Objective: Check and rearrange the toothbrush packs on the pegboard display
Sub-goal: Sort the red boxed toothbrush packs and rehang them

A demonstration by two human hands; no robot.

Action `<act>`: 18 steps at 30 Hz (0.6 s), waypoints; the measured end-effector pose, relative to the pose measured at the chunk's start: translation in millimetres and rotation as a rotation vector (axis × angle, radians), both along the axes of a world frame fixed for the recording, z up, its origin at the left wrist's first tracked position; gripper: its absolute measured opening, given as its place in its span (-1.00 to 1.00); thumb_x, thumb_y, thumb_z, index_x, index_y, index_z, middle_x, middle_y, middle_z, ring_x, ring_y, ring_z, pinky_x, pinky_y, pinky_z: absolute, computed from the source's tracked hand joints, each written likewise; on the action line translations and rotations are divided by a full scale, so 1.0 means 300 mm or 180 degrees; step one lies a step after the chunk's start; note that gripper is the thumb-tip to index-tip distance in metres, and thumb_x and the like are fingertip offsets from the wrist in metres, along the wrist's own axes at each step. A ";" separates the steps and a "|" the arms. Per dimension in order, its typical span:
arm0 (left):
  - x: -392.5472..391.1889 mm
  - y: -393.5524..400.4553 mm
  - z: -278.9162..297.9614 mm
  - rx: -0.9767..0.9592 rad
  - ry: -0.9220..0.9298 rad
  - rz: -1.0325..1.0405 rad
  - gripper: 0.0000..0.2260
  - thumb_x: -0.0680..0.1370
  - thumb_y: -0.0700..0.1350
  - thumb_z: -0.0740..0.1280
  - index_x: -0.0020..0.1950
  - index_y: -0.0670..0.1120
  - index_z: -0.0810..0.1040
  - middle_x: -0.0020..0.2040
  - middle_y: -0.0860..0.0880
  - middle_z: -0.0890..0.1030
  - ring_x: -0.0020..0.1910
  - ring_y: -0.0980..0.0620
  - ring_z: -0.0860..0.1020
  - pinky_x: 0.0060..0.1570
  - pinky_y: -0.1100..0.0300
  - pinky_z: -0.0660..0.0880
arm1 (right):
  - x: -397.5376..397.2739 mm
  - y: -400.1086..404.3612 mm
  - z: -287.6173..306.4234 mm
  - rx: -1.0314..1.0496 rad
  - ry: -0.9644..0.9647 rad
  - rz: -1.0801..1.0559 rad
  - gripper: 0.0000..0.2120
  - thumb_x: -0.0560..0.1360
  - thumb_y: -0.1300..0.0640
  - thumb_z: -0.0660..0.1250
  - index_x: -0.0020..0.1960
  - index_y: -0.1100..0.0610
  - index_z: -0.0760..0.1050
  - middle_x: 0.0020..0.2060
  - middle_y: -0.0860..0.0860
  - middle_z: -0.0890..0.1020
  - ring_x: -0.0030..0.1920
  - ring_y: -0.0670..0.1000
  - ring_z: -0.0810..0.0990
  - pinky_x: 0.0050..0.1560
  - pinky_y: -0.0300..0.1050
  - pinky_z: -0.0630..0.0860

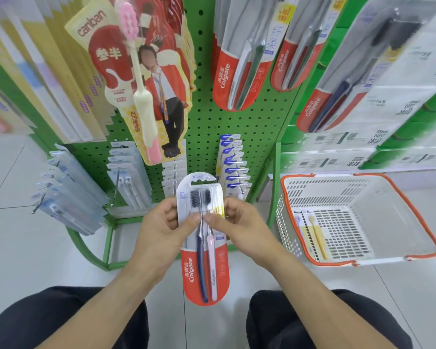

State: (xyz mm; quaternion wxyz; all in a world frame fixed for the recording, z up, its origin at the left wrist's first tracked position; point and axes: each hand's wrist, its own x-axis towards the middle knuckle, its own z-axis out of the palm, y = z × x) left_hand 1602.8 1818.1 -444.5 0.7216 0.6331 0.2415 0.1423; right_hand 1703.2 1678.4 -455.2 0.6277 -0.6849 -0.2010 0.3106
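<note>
A red and white Colgate twin toothbrush pack [205, 263], with one dark blue and one pink brush, is held upright in front of the green pegboard [209, 122]. My left hand [161, 230] grips its left edge with the thumb on the front. My right hand [239, 225] pinches its right edge, thumb pressed beside the brush necks. More Colgate packs [239, 69] hang at the upper right of the board. A canban pack [136, 81] with a pink and cream brush hangs at the upper left.
A white shopping basket [363, 250] with orange rim stands on the floor at the right and holds a yellow toothbrush pack [312, 235]. Low pegs carry clear packs [68, 195] and blue packs [233, 167]. Stacked green and white cartons [400, 114] fill the right side. My knees are below.
</note>
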 end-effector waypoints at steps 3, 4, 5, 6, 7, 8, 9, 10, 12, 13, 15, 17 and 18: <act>0.002 0.003 0.007 -0.0131 0.0116 -0.0153 -0.74 0.47 -0.18 0.46 0.16 -0.11 0.61 -0.01 -0.04 0.74 -0.06 0.01 0.72 -0.12 0.26 0.63 | 0.004 0.000 -0.002 0.0131 -0.0009 -0.0138 -0.87 0.54 0.26 0.43 0.06 0.28 0.58 -0.01 0.26 0.71 -0.07 0.15 0.69 0.05 0.12 0.63; 0.004 0.005 0.009 -0.0174 0.0191 -0.0291 -0.71 0.45 -0.13 0.46 0.16 -0.09 0.62 -0.02 -0.03 0.75 -0.05 -0.01 0.72 -0.11 0.24 0.63 | 0.005 -0.001 -0.003 0.0164 -0.0030 -0.0178 -0.85 0.54 0.26 0.43 0.07 0.31 0.57 -0.01 0.27 0.71 -0.07 0.16 0.68 0.05 0.13 0.63; 0.006 0.006 0.008 -0.0157 0.0270 -0.0400 -0.70 0.43 -0.11 0.47 0.17 -0.07 0.64 -0.02 -0.03 0.75 -0.04 -0.02 0.72 -0.09 0.22 0.64 | 0.007 -0.003 -0.003 0.0151 -0.0087 -0.0179 -0.84 0.55 0.26 0.43 0.08 0.32 0.57 -0.02 0.26 0.71 -0.07 0.16 0.68 0.05 0.13 0.63; 0.007 0.005 0.007 -0.0095 0.0328 -0.0438 -0.71 0.44 -0.12 0.48 0.16 -0.06 0.65 -0.02 -0.03 0.75 -0.04 -0.02 0.72 -0.08 0.21 0.64 | 0.007 -0.005 0.001 0.0098 -0.0166 -0.0138 -0.87 0.55 0.25 0.43 0.06 0.29 0.58 -0.03 0.23 0.71 -0.08 0.13 0.68 0.03 0.11 0.63; 0.006 0.003 0.005 -0.0035 0.0356 -0.0409 -0.74 0.47 -0.16 0.48 0.15 -0.06 0.65 -0.03 -0.02 0.75 -0.04 -0.02 0.72 -0.08 0.21 0.64 | 0.010 -0.009 -0.005 0.0024 -0.0251 -0.0079 -0.92 0.56 0.25 0.42 0.03 0.23 0.59 -0.07 0.17 0.73 -0.11 0.08 0.67 -0.01 0.06 0.64; 0.005 0.000 0.002 0.0004 0.0362 -0.0356 -0.77 0.49 -0.21 0.48 0.14 -0.07 0.66 -0.04 -0.02 0.75 -0.05 -0.02 0.72 -0.08 0.21 0.64 | 0.009 -0.010 -0.003 -0.0039 -0.0296 0.0029 -0.98 0.56 0.25 0.41 -0.02 0.17 0.58 -0.14 0.08 0.73 -0.15 0.00 0.66 -0.08 -0.04 0.63; 0.004 -0.002 0.000 0.0026 0.0355 -0.0309 -0.79 0.50 -0.24 0.47 0.12 -0.07 0.66 -0.05 -0.02 0.75 -0.06 -0.01 0.72 -0.07 0.20 0.64 | 0.009 -0.011 0.000 -0.0100 -0.0306 0.0110 -0.94 0.57 0.25 0.41 -0.06 0.12 0.57 -0.20 -0.01 0.71 -0.21 -0.08 0.63 -0.13 -0.13 0.58; 0.003 -0.005 -0.001 0.0043 0.0354 -0.0262 -0.80 0.51 -0.26 0.46 0.11 -0.07 0.66 -0.06 -0.01 0.75 -0.07 0.01 0.72 -0.07 0.21 0.64 | 0.010 -0.013 0.002 -0.0135 -0.0252 0.0201 -0.92 0.58 0.23 0.40 -0.08 0.11 0.56 -0.23 -0.04 0.69 -0.24 -0.10 0.60 -0.14 -0.14 0.56; 0.004 -0.004 0.001 0.0008 0.0352 -0.0128 -0.82 0.53 -0.26 0.43 0.09 -0.06 0.65 -0.07 0.01 0.75 -0.09 0.04 0.72 -0.11 0.26 0.62 | 0.017 -0.018 0.002 -0.0323 -0.0140 0.0387 -0.89 0.55 0.11 0.44 0.00 0.15 0.59 -0.16 0.10 0.70 -0.16 -0.02 0.61 -0.03 0.09 0.58; 0.005 -0.001 0.003 -0.0049 0.0352 -0.0060 -0.84 0.55 -0.25 0.42 0.09 -0.06 0.65 -0.07 0.02 0.75 -0.11 0.06 0.72 -0.15 0.28 0.62 | 0.019 -0.021 0.003 -0.0460 -0.0152 0.0500 -0.79 0.52 0.04 0.46 0.04 0.16 0.60 -0.10 0.16 0.70 -0.13 0.02 0.62 0.05 0.18 0.59; 0.008 0.006 0.006 -0.0118 0.0376 -0.0010 -0.85 0.56 -0.23 0.40 0.09 -0.04 0.64 -0.07 0.03 0.75 -0.11 0.06 0.72 -0.17 0.27 0.61 | 0.015 -0.027 0.000 -0.0672 -0.0194 0.0652 -0.74 0.51 0.00 0.47 0.05 0.17 0.60 -0.05 0.20 0.70 -0.12 0.05 0.64 0.08 0.24 0.58; 0.010 0.008 0.007 -0.0150 0.0399 -0.0021 -0.86 0.57 -0.19 0.40 0.11 -0.04 0.64 -0.06 0.02 0.75 -0.11 0.05 0.72 -0.13 0.20 0.62 | 0.010 -0.031 -0.005 -0.0648 -0.0211 0.0599 -0.81 0.52 0.04 0.47 0.02 0.15 0.60 -0.06 0.20 0.71 -0.12 0.11 0.67 0.06 0.28 0.58; 0.011 0.008 0.007 -0.0173 0.0414 -0.0044 -0.86 0.57 -0.17 0.40 0.11 -0.03 0.63 -0.06 0.01 0.75 -0.11 0.04 0.72 -0.10 0.17 0.63 | 0.008 -0.032 -0.006 -0.0606 -0.0231 0.0563 -0.81 0.53 0.05 0.46 0.02 0.16 0.60 -0.05 0.20 0.71 -0.09 0.19 0.69 0.06 0.29 0.57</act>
